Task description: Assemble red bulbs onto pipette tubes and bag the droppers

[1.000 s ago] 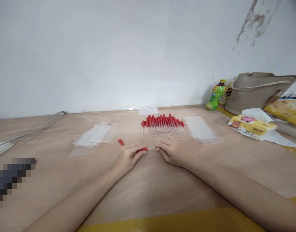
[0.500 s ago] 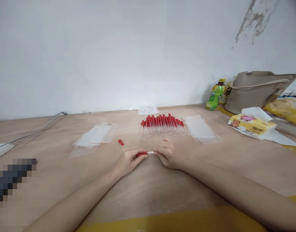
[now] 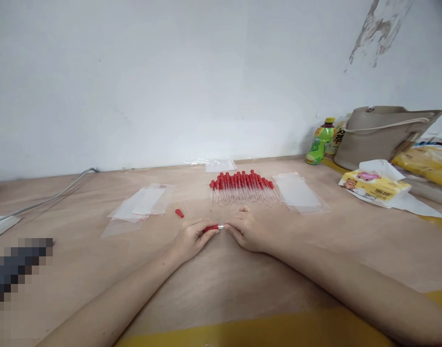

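Observation:
Between thumb and fingers, my left hand (image 3: 191,239) pinches a red rubber dropper bulb (image 3: 211,228). My right hand (image 3: 247,231) is closed on the clear glass dropper tube (image 3: 221,226), whose left end meets the bulb; the rest of the tube is hidden by the fingers. Just beyond my left hand lies a loose red rubber bulb (image 3: 179,213), with a faint thin glass tube (image 3: 187,206) beside it. Past my right hand, a row of droppers (image 3: 242,183) with red bulbs lies side by side, bulbs toward the wall.
Clear plastic bags (image 3: 145,201) lie to the left, more bags (image 3: 298,190) to the right, and another stack (image 3: 220,166) by the wall. At the right are a green bottle (image 3: 318,144), a beige bag (image 3: 380,137) and a tissue pack (image 3: 374,185). A grey cable (image 3: 62,189) runs left.
My right hand has come slightly closer to my left, and less of the glass tube shows between them. The view has shifted a little.

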Action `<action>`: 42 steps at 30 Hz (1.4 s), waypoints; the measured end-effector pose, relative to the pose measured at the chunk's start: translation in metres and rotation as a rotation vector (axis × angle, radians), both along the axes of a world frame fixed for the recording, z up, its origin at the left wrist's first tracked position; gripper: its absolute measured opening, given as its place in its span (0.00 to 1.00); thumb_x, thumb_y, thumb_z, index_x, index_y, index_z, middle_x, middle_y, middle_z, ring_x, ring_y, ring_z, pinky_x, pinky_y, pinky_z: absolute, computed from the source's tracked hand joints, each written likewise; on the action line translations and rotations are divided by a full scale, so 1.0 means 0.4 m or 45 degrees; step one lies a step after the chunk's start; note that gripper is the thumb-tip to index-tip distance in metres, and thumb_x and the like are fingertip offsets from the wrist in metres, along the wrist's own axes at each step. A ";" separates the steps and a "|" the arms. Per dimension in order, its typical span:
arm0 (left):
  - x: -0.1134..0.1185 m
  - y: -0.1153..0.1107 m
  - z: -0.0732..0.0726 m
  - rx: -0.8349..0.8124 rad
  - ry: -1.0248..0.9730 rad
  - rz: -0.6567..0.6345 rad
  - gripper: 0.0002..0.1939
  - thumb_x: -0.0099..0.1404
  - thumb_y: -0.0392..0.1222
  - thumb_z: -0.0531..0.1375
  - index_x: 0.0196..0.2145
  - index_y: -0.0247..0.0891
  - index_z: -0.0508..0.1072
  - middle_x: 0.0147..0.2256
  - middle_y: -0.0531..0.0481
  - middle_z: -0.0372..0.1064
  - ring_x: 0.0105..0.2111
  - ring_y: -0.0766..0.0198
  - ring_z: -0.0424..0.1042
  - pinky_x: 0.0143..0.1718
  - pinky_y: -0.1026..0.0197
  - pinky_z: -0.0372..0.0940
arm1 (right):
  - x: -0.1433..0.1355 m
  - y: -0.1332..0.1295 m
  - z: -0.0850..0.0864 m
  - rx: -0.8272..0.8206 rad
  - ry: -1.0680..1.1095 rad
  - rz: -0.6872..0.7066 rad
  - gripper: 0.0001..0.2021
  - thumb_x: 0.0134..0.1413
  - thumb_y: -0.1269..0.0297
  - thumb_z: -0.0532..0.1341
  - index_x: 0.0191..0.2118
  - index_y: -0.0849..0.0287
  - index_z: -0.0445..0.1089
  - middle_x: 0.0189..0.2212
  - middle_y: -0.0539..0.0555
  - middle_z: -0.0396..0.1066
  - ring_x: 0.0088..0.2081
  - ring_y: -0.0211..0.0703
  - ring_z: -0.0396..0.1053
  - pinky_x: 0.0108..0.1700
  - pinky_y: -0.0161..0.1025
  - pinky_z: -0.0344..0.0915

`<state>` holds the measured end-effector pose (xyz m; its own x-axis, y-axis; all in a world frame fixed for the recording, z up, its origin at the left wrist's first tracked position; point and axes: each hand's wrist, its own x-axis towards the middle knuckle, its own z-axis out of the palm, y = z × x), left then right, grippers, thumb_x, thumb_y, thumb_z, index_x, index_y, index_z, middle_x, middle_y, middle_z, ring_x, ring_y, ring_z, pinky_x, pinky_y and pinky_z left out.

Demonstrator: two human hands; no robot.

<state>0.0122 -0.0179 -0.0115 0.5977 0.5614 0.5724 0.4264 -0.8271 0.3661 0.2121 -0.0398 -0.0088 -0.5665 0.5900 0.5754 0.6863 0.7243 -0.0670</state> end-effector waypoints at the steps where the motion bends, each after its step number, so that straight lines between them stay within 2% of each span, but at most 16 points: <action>1: -0.001 0.002 0.000 0.014 -0.005 0.016 0.07 0.61 0.39 0.55 0.35 0.37 0.71 0.31 0.49 0.71 0.29 0.66 0.70 0.32 0.64 0.65 | 0.001 -0.001 0.006 0.039 -0.053 -0.020 0.13 0.58 0.66 0.48 0.27 0.60 0.67 0.22 0.52 0.67 0.27 0.37 0.60 0.36 0.39 0.51; 5: -0.014 0.013 0.000 0.040 0.044 0.113 0.12 0.61 0.41 0.56 0.42 0.37 0.70 0.39 0.46 0.71 0.38 0.62 0.70 0.41 0.60 0.65 | 0.022 0.001 0.032 0.081 -0.206 -0.130 0.11 0.55 0.67 0.51 0.27 0.61 0.68 0.27 0.56 0.66 0.32 0.41 0.60 0.33 0.38 0.52; 9: -0.024 0.018 0.002 -0.069 0.230 0.162 0.22 0.62 0.46 0.54 0.52 0.37 0.62 0.49 0.44 0.64 0.49 0.58 0.63 0.50 0.55 0.60 | 0.066 0.039 0.059 -0.186 0.126 -0.323 0.12 0.55 0.67 0.51 0.28 0.62 0.68 0.28 0.54 0.66 0.28 0.36 0.61 0.30 0.33 0.54; 13: -0.021 0.019 0.004 -0.167 0.408 0.100 0.23 0.64 0.48 0.49 0.54 0.36 0.61 0.54 0.44 0.58 0.54 0.58 0.57 0.55 0.54 0.54 | 0.082 0.111 0.077 -0.490 0.455 -0.587 0.12 0.50 0.63 0.54 0.23 0.61 0.69 0.21 0.50 0.67 0.24 0.35 0.63 0.28 0.32 0.55; 17: -0.020 0.019 0.003 -0.191 0.436 0.085 0.23 0.65 0.49 0.48 0.54 0.37 0.61 0.55 0.46 0.56 0.55 0.59 0.56 0.56 0.54 0.53 | 0.036 0.187 0.074 -0.573 0.516 -0.760 0.15 0.48 0.59 0.53 0.18 0.60 0.67 0.17 0.49 0.67 0.23 0.36 0.64 0.27 0.31 0.55; 22: -0.026 0.020 0.001 -0.185 0.442 0.064 0.22 0.65 0.48 0.47 0.54 0.37 0.61 0.55 0.45 0.56 0.55 0.59 0.56 0.56 0.54 0.53 | -0.048 0.257 0.058 -0.553 0.504 -0.913 0.15 0.48 0.55 0.53 0.21 0.57 0.70 0.24 0.52 0.70 0.31 0.41 0.67 0.30 0.33 0.57; 26: -0.025 0.020 0.002 -0.184 0.414 0.044 0.22 0.65 0.47 0.48 0.54 0.37 0.62 0.55 0.45 0.57 0.55 0.59 0.56 0.55 0.54 0.54 | -0.103 0.287 0.053 -0.559 0.460 -0.996 0.16 0.49 0.54 0.52 0.25 0.55 0.72 0.28 0.54 0.72 0.34 0.44 0.68 0.32 0.36 0.59; 31: -0.023 0.017 0.003 -0.186 0.397 0.034 0.21 0.64 0.46 0.49 0.53 0.36 0.62 0.55 0.45 0.57 0.55 0.58 0.56 0.55 0.53 0.54 | -0.146 0.300 0.047 -0.552 0.379 -1.058 0.16 0.51 0.55 0.51 0.33 0.59 0.72 0.32 0.59 0.72 0.36 0.47 0.69 0.34 0.39 0.61; 36: -0.025 0.018 0.000 -0.176 0.375 0.021 0.21 0.64 0.45 0.49 0.53 0.37 0.62 0.55 0.45 0.57 0.54 0.57 0.57 0.55 0.52 0.55 | -0.137 0.296 0.039 -0.549 0.306 -1.096 0.16 0.50 0.57 0.53 0.35 0.62 0.72 0.33 0.62 0.71 0.37 0.50 0.69 0.35 0.41 0.62; 42: -0.026 0.018 -0.005 -0.152 0.352 0.031 0.20 0.64 0.45 0.49 0.52 0.38 0.64 0.53 0.45 0.59 0.53 0.58 0.59 0.54 0.53 0.56 | -0.117 0.279 0.045 -0.535 0.249 -1.074 0.14 0.51 0.58 0.52 0.33 0.60 0.71 0.32 0.60 0.72 0.37 0.50 0.69 0.35 0.41 0.61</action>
<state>0.0017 -0.0106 -0.0136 0.7070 0.6311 0.3191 0.5428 -0.7735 0.3273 0.1654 0.0718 0.0093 0.2221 0.9387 0.2638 0.9194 -0.1116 -0.3771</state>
